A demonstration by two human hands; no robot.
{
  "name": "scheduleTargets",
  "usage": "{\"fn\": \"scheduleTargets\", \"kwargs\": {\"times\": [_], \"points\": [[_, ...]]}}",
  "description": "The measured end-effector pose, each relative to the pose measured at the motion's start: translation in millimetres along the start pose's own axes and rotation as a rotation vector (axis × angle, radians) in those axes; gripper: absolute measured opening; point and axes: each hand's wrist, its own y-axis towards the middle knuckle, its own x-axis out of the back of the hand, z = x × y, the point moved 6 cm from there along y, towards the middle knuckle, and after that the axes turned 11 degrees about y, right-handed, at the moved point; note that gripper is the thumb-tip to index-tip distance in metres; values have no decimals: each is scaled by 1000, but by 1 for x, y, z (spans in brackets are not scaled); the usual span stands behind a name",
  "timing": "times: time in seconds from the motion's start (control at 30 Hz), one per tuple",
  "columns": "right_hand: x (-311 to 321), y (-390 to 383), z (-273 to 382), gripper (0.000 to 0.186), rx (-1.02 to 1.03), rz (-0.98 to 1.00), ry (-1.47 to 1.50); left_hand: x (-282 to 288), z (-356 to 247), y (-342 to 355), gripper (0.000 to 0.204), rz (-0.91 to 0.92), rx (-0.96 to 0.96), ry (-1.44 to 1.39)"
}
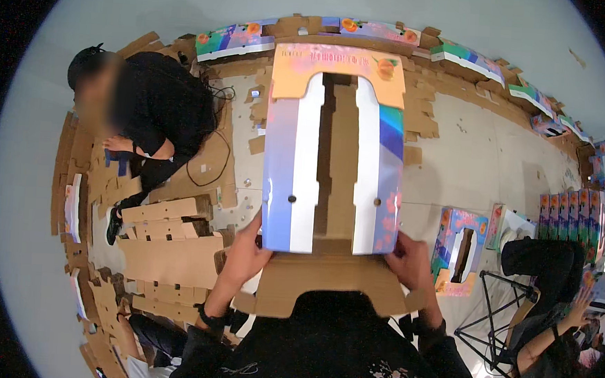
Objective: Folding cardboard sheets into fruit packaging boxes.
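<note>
I hold a printed cardboard box upright in front of me, orange along its top end with white inner flaps and a dark gap down the middle. A plain brown flap with a cut-out folds out from its near end. My left hand grips the box at its lower left side, and my right hand grips the lower right side; both sets of fingers are partly hidden by the cardboard.
Flat brown pieces lie at left below a seated co-worker in black. Another printed box lies at right beside stacked boxes and a folding stool. Other people sit at both lower corners. Printed boxes line the wall.
</note>
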Motion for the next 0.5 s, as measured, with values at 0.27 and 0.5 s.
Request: {"fn": "scheduleTargets", "kwargs": {"times": [0.27, 0.5], "points": [[9, -77, -22, 90, 0, 444, 40, -15, 18, -76, 107, 526, 165, -403], [9, -75, -8, 111, 330, 200, 121, 14, -17, -61, 118, 357, -249, 14]]}}
